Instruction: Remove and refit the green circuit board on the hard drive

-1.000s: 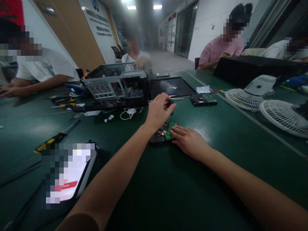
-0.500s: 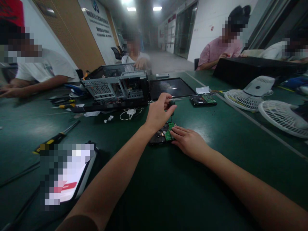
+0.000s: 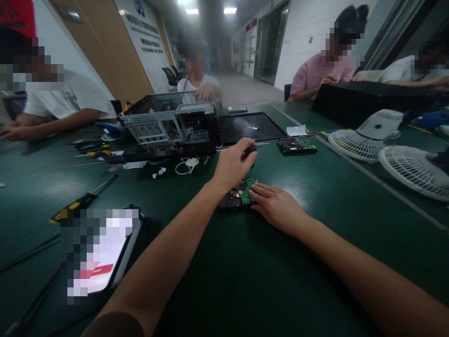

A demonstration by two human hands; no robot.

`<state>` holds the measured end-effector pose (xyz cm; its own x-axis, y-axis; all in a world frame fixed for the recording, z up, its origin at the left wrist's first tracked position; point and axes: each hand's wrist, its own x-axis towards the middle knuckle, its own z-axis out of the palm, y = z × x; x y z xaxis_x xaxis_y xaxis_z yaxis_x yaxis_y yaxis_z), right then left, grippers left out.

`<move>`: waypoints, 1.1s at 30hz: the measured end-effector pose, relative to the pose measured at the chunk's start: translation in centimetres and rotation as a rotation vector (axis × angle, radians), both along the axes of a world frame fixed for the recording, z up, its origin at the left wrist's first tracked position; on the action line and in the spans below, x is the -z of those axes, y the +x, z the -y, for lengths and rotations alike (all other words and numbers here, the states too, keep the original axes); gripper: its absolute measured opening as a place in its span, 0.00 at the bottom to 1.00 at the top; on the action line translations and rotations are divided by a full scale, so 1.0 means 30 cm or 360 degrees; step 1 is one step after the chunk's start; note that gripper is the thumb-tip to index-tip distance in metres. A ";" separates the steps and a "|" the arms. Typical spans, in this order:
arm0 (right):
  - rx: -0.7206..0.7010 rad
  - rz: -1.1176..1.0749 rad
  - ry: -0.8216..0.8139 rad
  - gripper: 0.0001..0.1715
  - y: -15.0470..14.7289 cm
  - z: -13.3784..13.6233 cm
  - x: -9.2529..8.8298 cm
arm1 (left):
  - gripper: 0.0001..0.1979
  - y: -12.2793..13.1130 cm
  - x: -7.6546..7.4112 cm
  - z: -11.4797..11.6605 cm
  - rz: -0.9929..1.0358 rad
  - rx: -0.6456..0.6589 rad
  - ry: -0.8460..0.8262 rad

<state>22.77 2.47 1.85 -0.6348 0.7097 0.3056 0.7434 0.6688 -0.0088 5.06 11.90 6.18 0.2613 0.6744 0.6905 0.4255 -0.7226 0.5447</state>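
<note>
Lying flat on the counter straight ahead of you, the hard drive has not shifted in the last second. Its long axis runs roughly left to right, and the green circuit board faces up at the end toward your right hand, which rests open with flat fingers pressing that edge. Your left hand is closed around the dark handle of the screwdriver, upright with its tip down at the board; its fingers have rolled forward over the handle, which reads as a twist on a screw rather than a lift-off.
</note>
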 end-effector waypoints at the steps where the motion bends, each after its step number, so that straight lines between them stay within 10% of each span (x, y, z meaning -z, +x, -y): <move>1: -0.0001 -0.0008 -0.0002 0.22 -0.001 0.000 0.000 | 0.11 0.000 -0.001 0.001 -0.0021 -0.0005 0.0002; 33: 0.0010 0.0043 0.0018 0.23 0.001 -0.002 -0.001 | 0.14 -0.005 -0.010 -0.001 -0.0135 -0.0041 0.0200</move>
